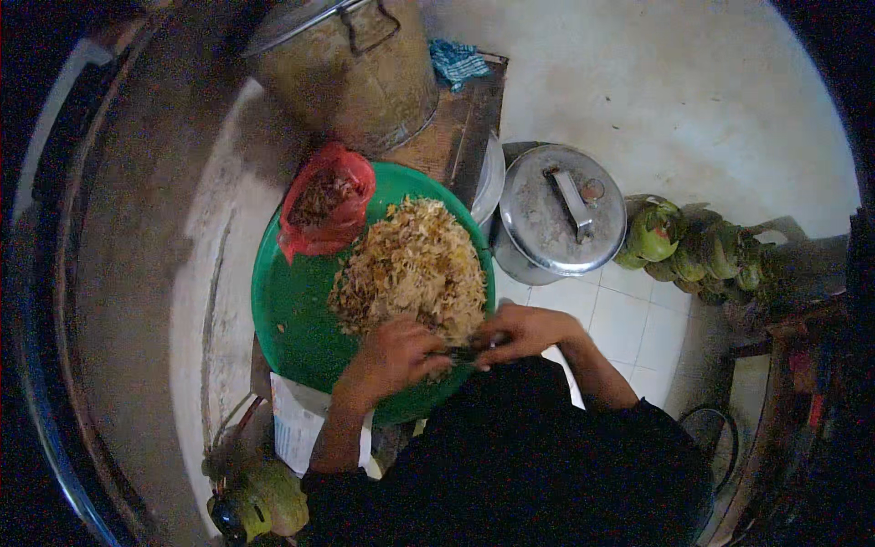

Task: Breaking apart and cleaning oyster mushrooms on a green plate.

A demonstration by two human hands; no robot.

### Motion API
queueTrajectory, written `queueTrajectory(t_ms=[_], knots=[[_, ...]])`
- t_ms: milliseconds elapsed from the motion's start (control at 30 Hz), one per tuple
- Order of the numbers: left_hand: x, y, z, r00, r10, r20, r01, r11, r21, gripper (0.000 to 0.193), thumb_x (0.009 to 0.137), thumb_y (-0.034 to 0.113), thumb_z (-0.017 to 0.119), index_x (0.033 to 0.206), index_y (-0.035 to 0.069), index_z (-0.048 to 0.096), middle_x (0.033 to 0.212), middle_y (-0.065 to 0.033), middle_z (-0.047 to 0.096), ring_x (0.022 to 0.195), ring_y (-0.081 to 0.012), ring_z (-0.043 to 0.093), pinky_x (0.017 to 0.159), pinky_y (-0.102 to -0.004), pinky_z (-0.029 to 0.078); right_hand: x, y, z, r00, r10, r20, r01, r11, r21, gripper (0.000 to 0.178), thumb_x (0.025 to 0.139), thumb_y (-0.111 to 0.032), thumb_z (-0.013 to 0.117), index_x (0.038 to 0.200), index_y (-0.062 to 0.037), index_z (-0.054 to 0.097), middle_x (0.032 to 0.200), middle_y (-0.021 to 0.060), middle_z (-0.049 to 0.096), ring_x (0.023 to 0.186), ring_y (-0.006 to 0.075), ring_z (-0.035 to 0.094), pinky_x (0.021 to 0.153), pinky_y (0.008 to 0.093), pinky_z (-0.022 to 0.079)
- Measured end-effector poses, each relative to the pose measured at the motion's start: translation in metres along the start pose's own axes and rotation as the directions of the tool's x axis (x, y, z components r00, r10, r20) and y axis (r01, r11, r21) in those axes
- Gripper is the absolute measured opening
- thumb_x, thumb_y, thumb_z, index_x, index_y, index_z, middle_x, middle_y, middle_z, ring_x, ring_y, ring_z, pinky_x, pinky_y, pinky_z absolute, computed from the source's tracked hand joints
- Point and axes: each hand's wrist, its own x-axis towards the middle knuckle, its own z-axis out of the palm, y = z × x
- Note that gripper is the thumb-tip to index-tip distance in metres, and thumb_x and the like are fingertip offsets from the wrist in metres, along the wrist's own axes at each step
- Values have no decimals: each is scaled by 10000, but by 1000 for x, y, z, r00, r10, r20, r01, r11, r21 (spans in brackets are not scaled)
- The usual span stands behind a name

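A heap of pale-brown, shredded-looking food (415,264) lies on a large round green tray (296,305) in front of me. At the tray's near edge, my left hand (401,354) bends its fingers inward beside the heap. My right hand (521,332) is close to it on the right, fingers pinched. Between the two hands is something small and dark (467,352), partly covered by the fingers, whose kind I cannot make out. On the tray's far left rests an open red plastic bag (342,230) with brown shreds inside.
A big dented metal pot (365,87) stands beyond the tray on a wooden table (469,128), near a blue checked cloth (458,64). Right of the tray is a lidded metal pot (538,214). Several green gas cylinders (656,232) stand farther right; another cylinder (273,497) and papers (305,424) are lower left.
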Motion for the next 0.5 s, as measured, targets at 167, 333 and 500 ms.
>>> queueTrajectory(t_ms=[167,333,500], knots=[[14,-19,-34,938,-175,-298,177,984,-20,146,734,122,645,846,31,619,794,-117,612,746,-293,593,724,-369,470,-83,50,-68,766,640,-68,-594,744,307,302,837,-248,574,1058,-42,552,686,-1,550,549,107,498,506,256,440],[39,-15,-20,615,-644,-455,513,765,-389,120,775,90,619,877,28,616,839,-134,624,768,-293,613,710,-367,481,-132,253,-75,482,788,-383,-331,569,753,226,789,-226,562,890,-28,520,644,43,527,527,153,533,475,279,443],[54,7,1,582,-671,-459,637,727,-256,126,780,92,615,893,36,622,841,-133,633,768,-280,620,707,-368,478,-126,450,-80,303,581,-755,-828,553,93,358,764,-267,578,995,-4,501,735,141,583,669,312,584,622,377,482]])
